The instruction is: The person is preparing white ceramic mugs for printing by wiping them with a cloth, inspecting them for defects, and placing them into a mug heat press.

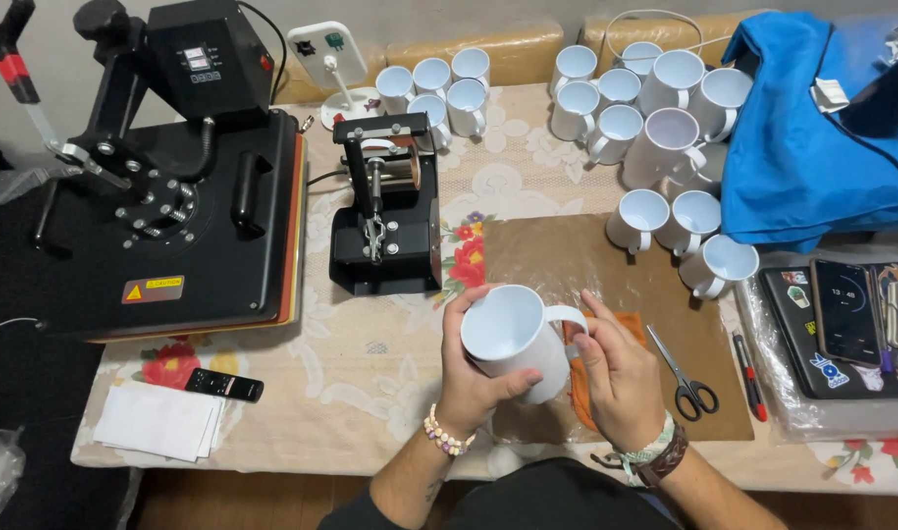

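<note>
A plain white mug [513, 334] is held tilted above the brown mat [557, 257], its mouth toward me. My left hand [476, 378] wraps its body from the left and below. My right hand [618, 378] touches the mug's handle side, fingers by the handle, and rests over an orange cloth [633, 324]. Black-handled scissors [685, 378] lie just right of my right hand.
A small black mug press [388, 211] stands behind the mug. A large flat heat press [164, 196] fills the left. Several white mugs [655, 137] cluster at the back. A blue bag [812, 137], a phone [844, 309], a remote [223, 385] and white paper [159, 422] also lie around.
</note>
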